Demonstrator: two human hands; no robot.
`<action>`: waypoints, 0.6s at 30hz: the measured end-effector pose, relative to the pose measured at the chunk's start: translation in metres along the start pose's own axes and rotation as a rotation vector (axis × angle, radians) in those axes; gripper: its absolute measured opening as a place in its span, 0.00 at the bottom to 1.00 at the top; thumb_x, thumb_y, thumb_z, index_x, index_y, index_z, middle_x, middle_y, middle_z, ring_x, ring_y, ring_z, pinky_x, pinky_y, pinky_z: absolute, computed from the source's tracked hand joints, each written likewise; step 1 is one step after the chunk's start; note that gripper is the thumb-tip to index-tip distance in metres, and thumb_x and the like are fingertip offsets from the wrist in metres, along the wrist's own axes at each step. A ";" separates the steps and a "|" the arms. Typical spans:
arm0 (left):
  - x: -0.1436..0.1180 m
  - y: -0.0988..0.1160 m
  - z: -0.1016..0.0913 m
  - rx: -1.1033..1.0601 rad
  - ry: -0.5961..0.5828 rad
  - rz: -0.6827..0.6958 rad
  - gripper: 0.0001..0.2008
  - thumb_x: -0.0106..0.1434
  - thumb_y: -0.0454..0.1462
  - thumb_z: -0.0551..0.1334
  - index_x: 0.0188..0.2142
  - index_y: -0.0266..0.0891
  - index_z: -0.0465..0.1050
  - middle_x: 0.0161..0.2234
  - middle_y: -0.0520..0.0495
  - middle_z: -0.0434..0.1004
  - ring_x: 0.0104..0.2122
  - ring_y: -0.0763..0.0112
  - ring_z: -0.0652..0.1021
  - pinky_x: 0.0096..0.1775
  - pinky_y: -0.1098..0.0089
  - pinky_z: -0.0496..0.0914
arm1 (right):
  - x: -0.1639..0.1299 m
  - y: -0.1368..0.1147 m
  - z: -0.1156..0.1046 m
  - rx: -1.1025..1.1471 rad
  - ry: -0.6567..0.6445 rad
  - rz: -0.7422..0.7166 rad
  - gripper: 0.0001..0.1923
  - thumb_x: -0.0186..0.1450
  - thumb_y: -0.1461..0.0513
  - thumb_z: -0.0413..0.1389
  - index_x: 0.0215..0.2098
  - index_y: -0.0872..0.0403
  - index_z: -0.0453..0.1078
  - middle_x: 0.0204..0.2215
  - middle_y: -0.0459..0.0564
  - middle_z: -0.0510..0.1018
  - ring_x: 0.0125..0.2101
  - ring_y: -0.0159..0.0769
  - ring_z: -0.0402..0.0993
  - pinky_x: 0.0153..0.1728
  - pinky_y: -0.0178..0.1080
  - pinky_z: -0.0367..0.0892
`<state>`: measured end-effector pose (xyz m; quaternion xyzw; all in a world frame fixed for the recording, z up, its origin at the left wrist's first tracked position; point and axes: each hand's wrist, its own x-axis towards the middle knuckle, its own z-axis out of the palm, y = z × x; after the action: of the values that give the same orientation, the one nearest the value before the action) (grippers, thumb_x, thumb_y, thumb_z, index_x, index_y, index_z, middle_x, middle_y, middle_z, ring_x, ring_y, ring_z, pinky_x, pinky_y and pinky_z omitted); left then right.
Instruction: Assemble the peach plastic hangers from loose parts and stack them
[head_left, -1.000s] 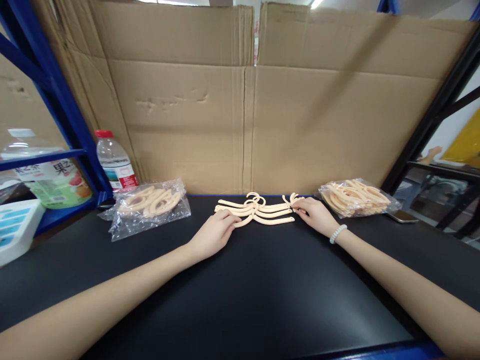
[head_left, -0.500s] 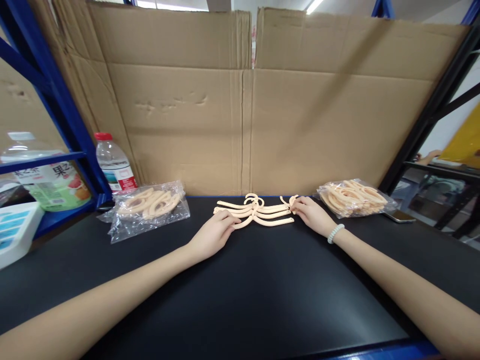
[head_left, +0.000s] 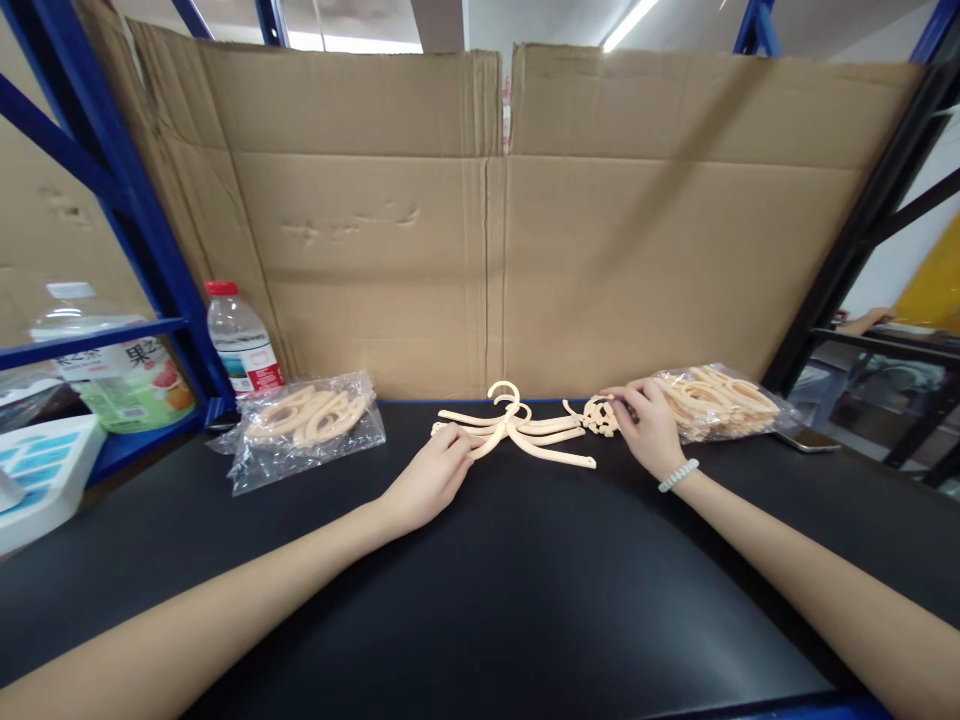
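My left hand pins the fanned hangers mid-surface, fingers pressed flat. Right hand pinches a small clip cluster just beside them. I'd hold the left end steady and keep the pinch light.

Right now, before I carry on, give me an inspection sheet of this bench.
Surface: black tabletop, matte.
Job's things: cream hangers fanned out mid-table, hooks bunched together.
Clutter: left bag of hangers; right bag of hangers; water bottle; phone by the right bag.
Grippers: left hand on the hangers' left ends; right hand pinching a small cream piece at their right ends.
Cables: nothing seen.
Surroundings: cardboard wall, blue shelving.
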<state>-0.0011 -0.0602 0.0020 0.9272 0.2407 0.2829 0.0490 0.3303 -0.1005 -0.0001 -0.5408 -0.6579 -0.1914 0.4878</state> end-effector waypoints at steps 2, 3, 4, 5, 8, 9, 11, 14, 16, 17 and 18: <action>0.000 0.001 -0.001 0.002 0.004 0.001 0.17 0.68 0.32 0.48 0.54 0.41 0.65 0.43 0.42 0.67 0.43 0.62 0.69 0.48 0.59 0.67 | 0.002 -0.010 -0.005 0.089 0.023 0.110 0.14 0.68 0.55 0.48 0.40 0.53 0.71 0.26 0.49 0.70 0.25 0.36 0.67 0.27 0.39 0.66; 0.000 0.002 -0.002 0.004 0.006 -0.002 0.17 0.67 0.32 0.48 0.54 0.41 0.65 0.43 0.42 0.66 0.42 0.62 0.69 0.47 0.59 0.67 | 0.002 -0.015 -0.007 0.160 0.025 0.167 0.14 0.68 0.54 0.48 0.40 0.53 0.71 0.23 0.47 0.70 0.23 0.35 0.67 0.25 0.38 0.65; 0.000 0.003 -0.002 0.006 0.009 -0.005 0.17 0.67 0.32 0.48 0.53 0.41 0.65 0.42 0.42 0.66 0.42 0.62 0.69 0.46 0.59 0.68 | 0.003 -0.020 -0.010 0.243 0.025 0.222 0.14 0.67 0.53 0.49 0.41 0.53 0.70 0.22 0.46 0.71 0.22 0.35 0.67 0.24 0.37 0.64; 0.000 0.004 -0.003 0.009 0.011 -0.010 0.17 0.67 0.32 0.48 0.53 0.41 0.65 0.41 0.42 0.66 0.41 0.62 0.69 0.45 0.59 0.68 | 0.004 -0.024 -0.012 0.334 0.023 0.275 0.14 0.66 0.52 0.51 0.41 0.53 0.70 0.21 0.46 0.71 0.22 0.34 0.68 0.23 0.36 0.65; 0.000 0.005 -0.004 0.016 0.025 -0.015 0.17 0.67 0.32 0.48 0.53 0.41 0.65 0.41 0.43 0.64 0.40 0.63 0.69 0.43 0.60 0.69 | 0.007 -0.036 -0.018 0.590 0.013 0.405 0.14 0.62 0.53 0.56 0.40 0.54 0.71 0.27 0.49 0.77 0.25 0.35 0.72 0.26 0.37 0.70; 0.000 0.006 -0.004 0.015 0.031 -0.013 0.17 0.67 0.32 0.48 0.53 0.41 0.64 0.41 0.43 0.64 0.40 0.63 0.69 0.43 0.61 0.69 | 0.007 -0.039 -0.019 0.668 -0.001 0.453 0.14 0.61 0.54 0.57 0.39 0.55 0.71 0.29 0.51 0.78 0.27 0.35 0.73 0.28 0.38 0.71; 0.000 0.006 -0.004 0.006 0.044 -0.010 0.16 0.67 0.32 0.48 0.52 0.41 0.64 0.43 0.42 0.64 0.41 0.63 0.69 0.45 0.61 0.69 | 0.008 -0.044 -0.021 0.837 -0.046 0.573 0.12 0.60 0.56 0.57 0.38 0.55 0.72 0.32 0.53 0.80 0.31 0.37 0.75 0.31 0.40 0.73; 0.000 0.006 -0.004 -0.010 0.065 -0.023 0.14 0.68 0.32 0.47 0.50 0.40 0.63 0.45 0.42 0.65 0.42 0.63 0.70 0.46 0.60 0.68 | 0.005 -0.049 -0.021 1.062 -0.145 0.803 0.12 0.63 0.58 0.52 0.36 0.55 0.74 0.37 0.57 0.80 0.37 0.41 0.77 0.37 0.44 0.75; 0.000 0.006 -0.004 -0.015 0.070 -0.031 0.13 0.68 0.32 0.48 0.50 0.39 0.63 0.45 0.42 0.66 0.43 0.63 0.70 0.46 0.60 0.68 | 0.002 -0.049 -0.019 1.109 -0.191 0.898 0.12 0.64 0.58 0.52 0.36 0.55 0.74 0.38 0.57 0.80 0.39 0.42 0.77 0.40 0.44 0.76; 0.000 0.006 -0.004 -0.016 0.067 -0.035 0.13 0.68 0.31 0.48 0.50 0.39 0.63 0.44 0.41 0.67 0.43 0.62 0.70 0.47 0.59 0.68 | 0.001 -0.049 -0.017 1.112 -0.213 0.913 0.10 0.63 0.58 0.54 0.36 0.55 0.74 0.38 0.57 0.80 0.40 0.41 0.77 0.41 0.43 0.76; 0.000 0.006 -0.004 -0.016 0.061 -0.037 0.13 0.68 0.31 0.48 0.50 0.39 0.63 0.44 0.41 0.68 0.43 0.62 0.70 0.47 0.59 0.67 | -0.001 -0.048 -0.015 1.113 -0.237 0.917 0.08 0.62 0.59 0.57 0.36 0.55 0.74 0.37 0.56 0.80 0.39 0.40 0.77 0.42 0.42 0.75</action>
<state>-0.0008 -0.0661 0.0069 0.9132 0.2567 0.3118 0.0543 0.2941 -0.1291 0.0187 -0.4509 -0.4135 0.4548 0.6473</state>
